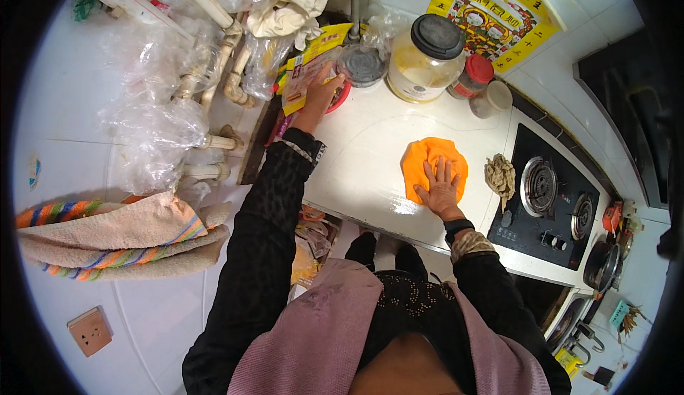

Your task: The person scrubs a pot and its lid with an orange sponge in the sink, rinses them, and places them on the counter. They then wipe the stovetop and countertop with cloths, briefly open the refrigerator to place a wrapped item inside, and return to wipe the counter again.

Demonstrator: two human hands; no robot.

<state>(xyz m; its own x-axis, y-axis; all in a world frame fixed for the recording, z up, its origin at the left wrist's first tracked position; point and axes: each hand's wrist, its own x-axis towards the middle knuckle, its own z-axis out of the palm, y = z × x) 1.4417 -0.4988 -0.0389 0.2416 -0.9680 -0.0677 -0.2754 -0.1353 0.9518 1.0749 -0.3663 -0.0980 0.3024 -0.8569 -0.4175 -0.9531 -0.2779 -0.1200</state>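
My right hand (442,189) lies flat with spread fingers on a bunched orange cloth (422,162) on the white countertop (363,149). Wet shine shows on the counter just left of the cloth. At the counter's back left corner, my left hand (319,98) reaches in against a yellow printed packet (302,82). Beside its thumb is the rim of a red container (342,101), mostly covered by the hand and packet. Whether the left fingers grip either one cannot be told.
Behind stand a large jar with a black lid (422,69), a clear tub (363,66), a red-lidded jar (473,77) and a pale-lidded jar (491,98). A crumpled tan rag (500,178) touches the gas hob (550,202). Pipes (219,77) and plastic bags (155,101) line the left wall.
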